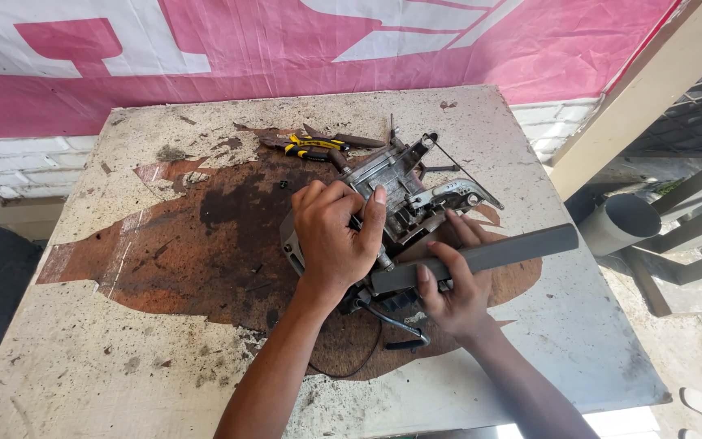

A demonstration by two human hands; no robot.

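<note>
My left hand (333, 236) grips a grey metal machine part (404, 191) with levers and a thin wire, lying near the middle of a worn, rust-stained table (123, 341). My right hand (452, 284) holds a long grey flat bar (513, 248) laid across the near side of the part, its far end pointing right. A black cable (396, 325) trails from under the part toward me. Both forearms reach in from the bottom edge.
Yellow-handled pliers (310, 147) and a dark tool (351, 140) lie at the table's far side. A pink and white banner (286, 49) hangs behind. To the right stand a wooden beam (635, 89), a grey pipe (623, 221) and metal frames.
</note>
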